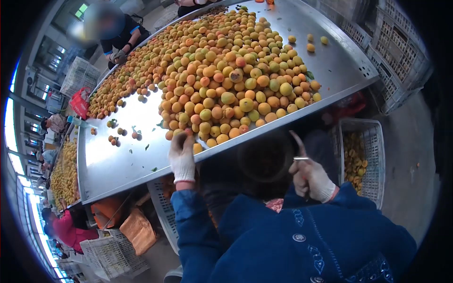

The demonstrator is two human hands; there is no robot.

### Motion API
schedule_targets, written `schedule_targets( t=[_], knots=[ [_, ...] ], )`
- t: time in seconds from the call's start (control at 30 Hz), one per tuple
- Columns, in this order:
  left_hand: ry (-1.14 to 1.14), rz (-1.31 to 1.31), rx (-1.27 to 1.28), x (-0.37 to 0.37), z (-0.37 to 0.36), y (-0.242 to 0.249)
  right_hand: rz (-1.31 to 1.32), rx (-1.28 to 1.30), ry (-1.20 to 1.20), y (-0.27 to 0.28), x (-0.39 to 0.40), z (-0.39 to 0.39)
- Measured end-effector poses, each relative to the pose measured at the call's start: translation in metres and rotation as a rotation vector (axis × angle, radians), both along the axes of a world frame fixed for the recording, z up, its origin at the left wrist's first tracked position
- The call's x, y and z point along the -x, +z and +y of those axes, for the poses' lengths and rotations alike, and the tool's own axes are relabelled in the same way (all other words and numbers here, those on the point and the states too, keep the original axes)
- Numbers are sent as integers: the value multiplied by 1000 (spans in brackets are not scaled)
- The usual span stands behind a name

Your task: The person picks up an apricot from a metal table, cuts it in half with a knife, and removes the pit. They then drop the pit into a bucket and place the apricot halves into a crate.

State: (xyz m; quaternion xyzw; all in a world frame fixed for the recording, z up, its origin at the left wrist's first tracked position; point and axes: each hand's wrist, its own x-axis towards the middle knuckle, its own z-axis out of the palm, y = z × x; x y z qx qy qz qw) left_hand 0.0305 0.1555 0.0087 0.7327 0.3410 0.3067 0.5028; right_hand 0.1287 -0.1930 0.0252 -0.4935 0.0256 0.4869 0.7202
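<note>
My left hand [183,159], in a white glove, is at the near rim of the metal table. Its fingers are bent together against the edge of a heap of apricots [226,80], and one apricot [197,148] sits right beside them. What lies inside those fingers I cannot tell. My right hand [312,180], also gloved, is closed in front of my body, past the rim. A small bright metal tool [300,159] shows at its fingers, with a slim, brownish, blurred shape pointing up above it. Below the table, between my hands, is a dark round container [265,158].
The metal table [122,174] has a raised rim. To my right stands a crate [381,155] holding apricot pieces. Another crate [163,212] is under the table at left. Stacked crates [394,42] stand far right. Across the table is a person [125,35]; others work at left.
</note>
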Motion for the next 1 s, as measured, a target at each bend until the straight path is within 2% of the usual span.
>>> schedule_targets(
  t=[0.13,0.17,0.2,0.27,0.33,0.4,0.43,0.57,0.67,0.8,0.87,0.9,0.93,1.0],
  knots=[
    [-88,141,-335,-49,1,-25,-222,237,-81,9,-8,-23],
    [-88,209,-462,-58,-9,-10,-295,321,-79,10,-9,-27],
    [-84,214,-454,-65,-10,-9,-292,328,-72,11,-9,-32],
    [-111,376,-816,-80,-9,-11,-358,420,-42,13,-7,-43],
    [-148,459,-821,-89,-6,-14,-333,454,-50,13,-5,-53],
    [-237,528,-943,-97,-6,-14,-396,536,31,10,-7,-66],
    [-282,575,-875,-103,-6,-17,-382,559,25,11,-8,-67],
    [-252,610,-900,-111,-15,-30,-345,535,-1,0,-11,-63],
    [-229,596,-909,-112,-16,-37,-390,558,26,-7,-9,-59],
    [-240,500,-914,-108,-17,-29,-464,464,55,-4,-13,-51],
    [-197,182,-566,-103,-24,-23,-479,441,40,-1,-16,-49],
    [-261,-121,-205,-104,-28,-28,-473,469,31,2,-22,-45],
    [-273,-123,-203,-97,-36,-31,-465,500,18,6,-28,-41],
    [-311,-289,240,-87,-67,-1,-528,442,-35,21,-41,-20]
  ],
)
